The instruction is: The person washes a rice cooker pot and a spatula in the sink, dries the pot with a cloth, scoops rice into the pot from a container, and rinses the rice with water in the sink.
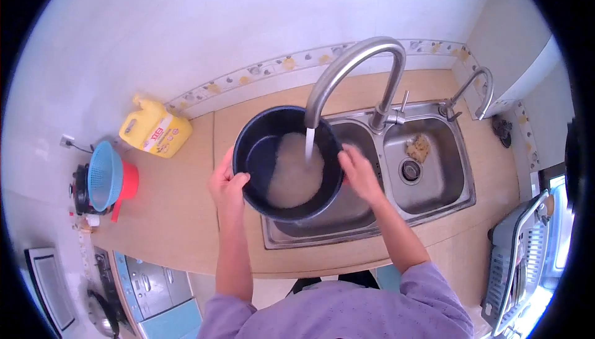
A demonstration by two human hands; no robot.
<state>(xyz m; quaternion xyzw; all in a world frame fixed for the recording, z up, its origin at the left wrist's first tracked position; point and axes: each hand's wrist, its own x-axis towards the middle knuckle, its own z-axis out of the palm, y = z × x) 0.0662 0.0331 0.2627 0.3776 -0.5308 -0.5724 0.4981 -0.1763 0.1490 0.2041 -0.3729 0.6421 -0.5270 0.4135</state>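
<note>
A dark blue round pot [257,153] is held up over the left basin [359,215] of a steel double sink. My left hand [228,181] grips its left rim, thumb over the edge. On the opposite side, my right hand [358,168] holds the rim. Pale grains, seemingly rice, lie in the pot's bottom. Water [309,143] runs into the pot from the large curved faucet [353,60].
In the right basin [434,193] lies a yellowish sponge-like lump [418,148]. A smaller faucet [483,84] stands at the right. On the left are a yellow jug [155,129], a blue colander [104,176] and a red container [129,181]. A grey rack [502,258] sits at the lower right.
</note>
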